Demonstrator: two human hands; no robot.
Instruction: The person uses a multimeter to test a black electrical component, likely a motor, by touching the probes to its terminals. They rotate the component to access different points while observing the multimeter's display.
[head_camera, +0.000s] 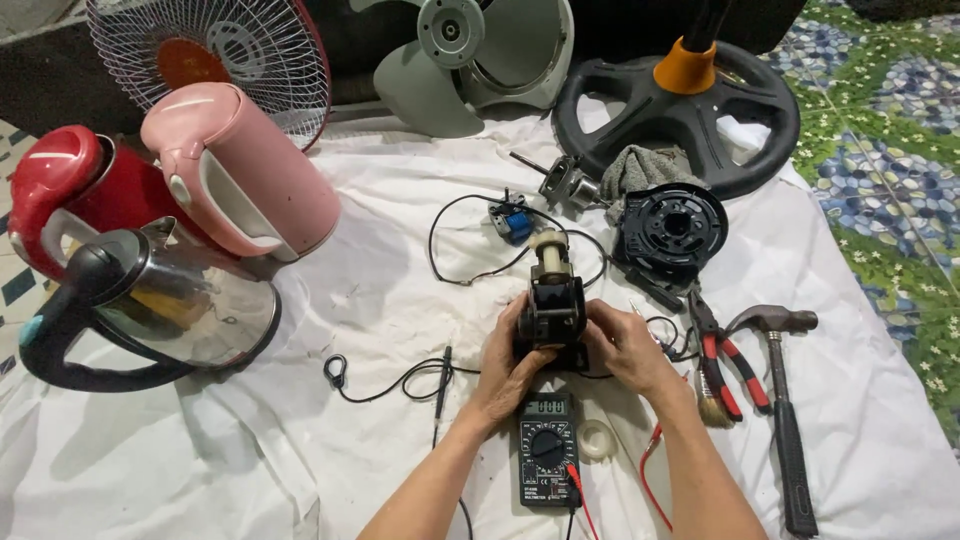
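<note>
Both of my hands grip a small black fan motor (551, 300) with a cream-coloured end, held upright over the white cloth (380, 300). My left hand (505, 365) wraps its left side and my right hand (628, 345) holds its right side. Just below the motor lies a dark digital multimeter (546, 450) with a black probe (443, 380) on its lead to the left and a red lead (650, 470) to the right.
Three kettles lie at the left: red (70, 190), pink (245, 170) and glass with black handle (150, 310). Fan guard (215, 50), grey fan blade (470, 60) and black round base (680, 110) line the back. Red-handled pliers (725, 360), a brush (712, 405) and a hammer (785, 400) lie at the right.
</note>
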